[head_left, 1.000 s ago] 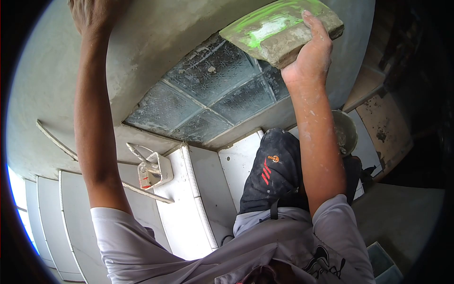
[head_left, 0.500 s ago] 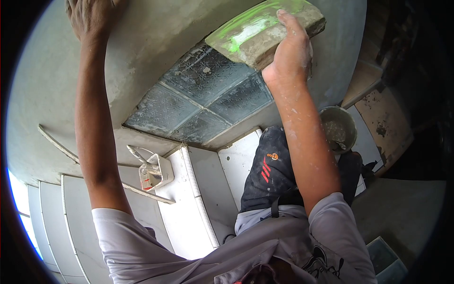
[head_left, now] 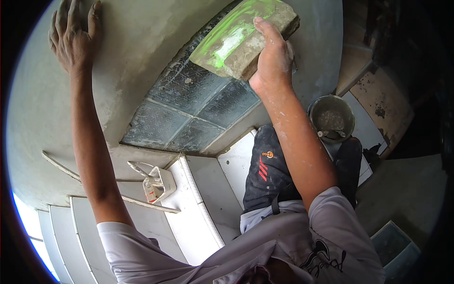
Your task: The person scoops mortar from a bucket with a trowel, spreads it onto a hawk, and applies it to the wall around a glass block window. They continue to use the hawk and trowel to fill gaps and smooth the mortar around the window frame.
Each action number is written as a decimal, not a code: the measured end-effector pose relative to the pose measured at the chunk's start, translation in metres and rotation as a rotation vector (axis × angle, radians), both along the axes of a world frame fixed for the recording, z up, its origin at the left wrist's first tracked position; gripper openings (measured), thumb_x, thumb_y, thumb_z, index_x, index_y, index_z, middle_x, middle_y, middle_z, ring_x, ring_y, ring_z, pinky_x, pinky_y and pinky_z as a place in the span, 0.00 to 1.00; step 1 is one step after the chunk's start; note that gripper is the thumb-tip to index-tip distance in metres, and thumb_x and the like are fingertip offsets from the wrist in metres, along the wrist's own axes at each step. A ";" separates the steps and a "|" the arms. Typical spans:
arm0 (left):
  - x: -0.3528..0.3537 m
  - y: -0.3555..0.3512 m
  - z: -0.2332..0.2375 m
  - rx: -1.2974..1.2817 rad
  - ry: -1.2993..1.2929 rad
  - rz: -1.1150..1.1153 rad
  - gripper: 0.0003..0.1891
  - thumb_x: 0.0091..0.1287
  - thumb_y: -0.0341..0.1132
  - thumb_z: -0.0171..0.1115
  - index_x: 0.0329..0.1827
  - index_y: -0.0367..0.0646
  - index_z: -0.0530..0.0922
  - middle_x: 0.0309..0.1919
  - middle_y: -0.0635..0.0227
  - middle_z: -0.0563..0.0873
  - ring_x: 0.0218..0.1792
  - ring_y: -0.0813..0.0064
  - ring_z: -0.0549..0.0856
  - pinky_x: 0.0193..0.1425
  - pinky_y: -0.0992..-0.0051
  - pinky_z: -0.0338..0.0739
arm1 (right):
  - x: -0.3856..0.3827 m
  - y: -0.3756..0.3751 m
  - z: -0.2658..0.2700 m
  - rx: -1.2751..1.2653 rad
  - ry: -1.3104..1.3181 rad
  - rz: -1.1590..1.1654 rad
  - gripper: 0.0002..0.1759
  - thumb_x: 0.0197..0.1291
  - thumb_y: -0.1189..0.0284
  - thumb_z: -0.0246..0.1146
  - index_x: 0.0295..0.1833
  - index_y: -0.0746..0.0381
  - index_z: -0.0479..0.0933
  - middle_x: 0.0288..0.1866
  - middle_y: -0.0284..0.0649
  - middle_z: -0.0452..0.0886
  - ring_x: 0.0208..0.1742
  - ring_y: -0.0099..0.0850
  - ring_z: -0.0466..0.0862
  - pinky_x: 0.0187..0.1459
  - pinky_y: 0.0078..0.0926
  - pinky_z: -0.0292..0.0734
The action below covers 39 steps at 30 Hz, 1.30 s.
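My left hand (head_left: 75,35) lies flat with fingers apart on the grey plastered wall (head_left: 120,52), at the upper left. At the upper middle, my right hand (head_left: 276,61) grips a green plastering float (head_left: 234,40), its thumb on the thick, cement-caked near edge. Wet-looking green and a pale patch show on the float's visible side. The float is tilted and covers part of a glass block window (head_left: 189,97) set in the wall. Whether the float touches the wall cannot be made out. Most of my right fingers are hidden behind it.
A bucket (head_left: 349,116) with grey mix and a tool inside stands by my right knee. A white cut-open container (head_left: 167,182) with a handled tool sits on white-tiled steps (head_left: 189,236), beside a thin curved strip (head_left: 153,205). A bluish tub (head_left: 402,258) is at lower right.
The view has shifted, so the wall and window sit differently and more of my left hand shows. My right hand and the float appear farther left and slightly lower in view, still gripped.
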<state>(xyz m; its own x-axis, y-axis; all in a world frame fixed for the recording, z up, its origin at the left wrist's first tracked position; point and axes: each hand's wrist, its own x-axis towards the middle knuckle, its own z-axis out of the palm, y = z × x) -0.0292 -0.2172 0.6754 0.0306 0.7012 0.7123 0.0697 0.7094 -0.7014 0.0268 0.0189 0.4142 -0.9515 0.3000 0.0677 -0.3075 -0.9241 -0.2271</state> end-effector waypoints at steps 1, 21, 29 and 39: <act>0.000 0.000 0.000 0.001 0.003 0.014 0.29 0.73 0.63 0.56 0.75 0.69 0.73 0.76 0.68 0.72 0.79 0.62 0.65 0.82 0.59 0.54 | 0.000 0.001 0.002 -0.010 -0.007 -0.001 0.33 0.60 0.68 0.70 0.66 0.72 0.67 0.60 0.48 0.76 0.59 0.37 0.79 0.61 0.36 0.77; 0.003 0.004 -0.002 0.001 -0.002 0.035 0.29 0.73 0.63 0.56 0.75 0.69 0.73 0.76 0.67 0.72 0.79 0.62 0.64 0.82 0.59 0.54 | -0.008 0.003 0.024 -0.022 -0.113 -0.018 0.37 0.60 0.66 0.69 0.66 0.76 0.60 0.62 0.53 0.73 0.62 0.39 0.76 0.64 0.37 0.75; 0.001 0.002 -0.001 0.017 -0.004 -0.006 0.29 0.72 0.64 0.57 0.74 0.70 0.74 0.76 0.69 0.72 0.79 0.61 0.64 0.82 0.59 0.54 | 0.017 -0.029 0.031 0.025 -0.119 -0.009 0.36 0.61 0.65 0.69 0.64 0.78 0.61 0.59 0.52 0.75 0.58 0.36 0.77 0.60 0.35 0.75; 0.009 0.008 -0.010 0.100 -0.002 0.102 0.28 0.67 0.38 0.65 0.71 0.49 0.75 0.74 0.52 0.72 0.75 0.49 0.69 0.78 0.53 0.61 | 0.057 -0.082 0.025 0.055 -0.050 0.079 0.22 0.64 0.69 0.67 0.57 0.74 0.74 0.54 0.46 0.81 0.53 0.31 0.81 0.53 0.30 0.78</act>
